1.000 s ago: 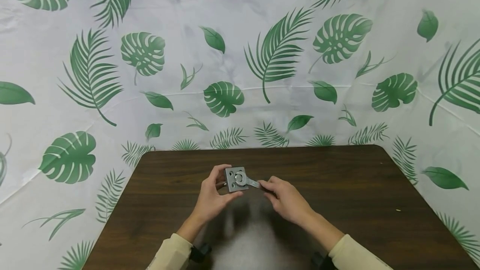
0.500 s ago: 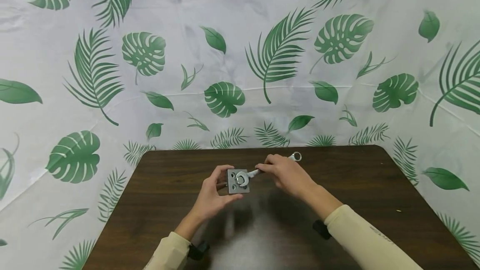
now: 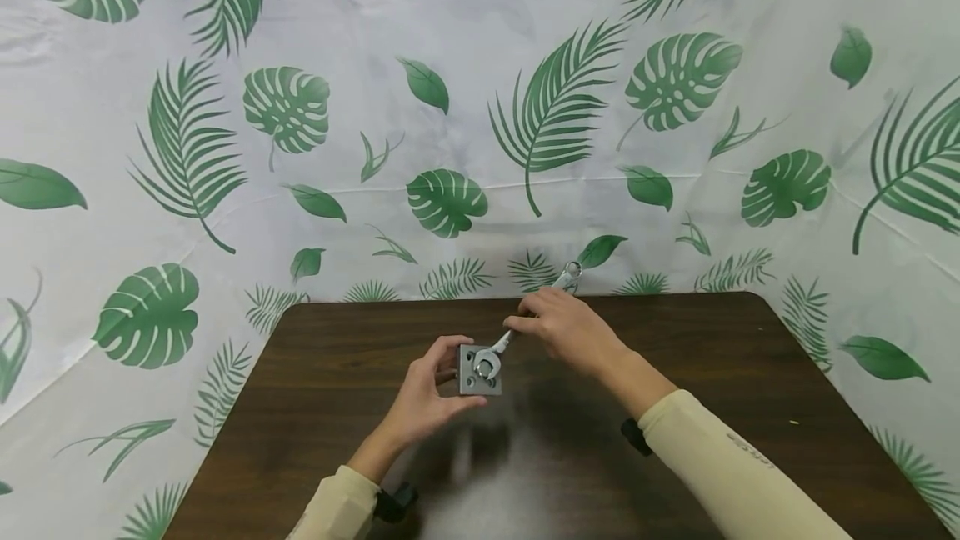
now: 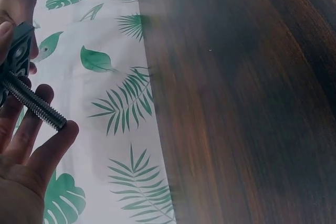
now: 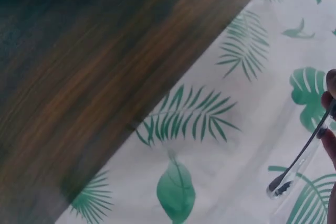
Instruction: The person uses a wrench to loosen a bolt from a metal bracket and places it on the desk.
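Above the worktop (image 3: pixel 675 340), the left hand (image 3: pixel 420 398) grips the metal block (image 3: pixel 467 369) by its edges; the right hand (image 3: pixel 566 327), closed around the wrench (image 3: pixel 503 342), has swung it counterclockwise, apparently working the bolt (image 4: pixel 35 103).

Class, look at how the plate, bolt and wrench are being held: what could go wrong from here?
1. The wrench in the right hand has its open end around the bolt head, so it might slip off.
2. The metal plate is held by its edges in the left hand, above the table, and could twist under force.
3. The threaded shank reaches a fingertip, and may scrape it.
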A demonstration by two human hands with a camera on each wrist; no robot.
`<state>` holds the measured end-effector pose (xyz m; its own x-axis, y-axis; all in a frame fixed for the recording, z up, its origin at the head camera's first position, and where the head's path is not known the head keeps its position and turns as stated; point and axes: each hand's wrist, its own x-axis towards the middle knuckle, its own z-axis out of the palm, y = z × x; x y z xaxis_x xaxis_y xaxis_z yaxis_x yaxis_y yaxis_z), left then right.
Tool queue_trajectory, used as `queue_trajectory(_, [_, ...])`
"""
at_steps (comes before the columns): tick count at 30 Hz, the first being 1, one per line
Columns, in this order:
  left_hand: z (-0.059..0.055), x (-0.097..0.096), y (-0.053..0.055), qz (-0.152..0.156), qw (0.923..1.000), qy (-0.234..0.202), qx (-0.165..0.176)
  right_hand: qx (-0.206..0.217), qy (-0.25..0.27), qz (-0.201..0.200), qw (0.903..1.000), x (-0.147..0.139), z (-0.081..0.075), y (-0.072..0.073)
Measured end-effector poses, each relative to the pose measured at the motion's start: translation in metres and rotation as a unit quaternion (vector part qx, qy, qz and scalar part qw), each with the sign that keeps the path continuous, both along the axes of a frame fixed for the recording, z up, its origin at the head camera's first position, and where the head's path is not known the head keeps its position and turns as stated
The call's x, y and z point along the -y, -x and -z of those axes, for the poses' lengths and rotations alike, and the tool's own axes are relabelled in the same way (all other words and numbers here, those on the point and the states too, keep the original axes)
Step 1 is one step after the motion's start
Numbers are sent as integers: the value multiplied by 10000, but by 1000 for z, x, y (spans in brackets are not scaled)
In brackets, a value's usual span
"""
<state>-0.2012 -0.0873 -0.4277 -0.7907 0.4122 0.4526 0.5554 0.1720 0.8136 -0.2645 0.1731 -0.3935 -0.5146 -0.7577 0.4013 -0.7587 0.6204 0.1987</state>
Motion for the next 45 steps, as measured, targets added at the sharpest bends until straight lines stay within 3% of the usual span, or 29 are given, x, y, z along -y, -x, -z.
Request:
queue_trajectory(2, [2, 1, 1, -41, 10000, -36, -9, -19, -1, 118, 9999, -2, -2, -2])
queue_trajectory(7, [24, 5, 13, -270, 9996, -63, -5, 126, 203, 489, 9985, -9, -3, -11])
queue_trajectory(12, [32, 8, 18, -439, 9990, -87, -28, 897, 607, 917, 9899, -11, 5, -31])
queue_trajectory(17, [30, 8, 19, -688, 9976, -97, -67, 1845, 1188, 1352, 9662, 2, 14, -62])
queue_trajectory(24, [31, 6, 20, -976, 9948, -206, -216, 3076, 1960, 1812, 9133, 26, 20, -97])
queue_trajectory(27, [32, 4, 20, -1060, 9937, -291, -238, 3328, 2225, 1780, 8989, 35, 25, -105])
queue_trajectory(38, [32, -2, 18, -1128, 9928, -315, -243, 3554, 2786, 1644, 8770, 50, 31, -114])
queue_trajectory(45, [31, 0, 17, -1183, 9923, -300, -230, 3321, 2677, 1638, 8895, 54, 34, -108])
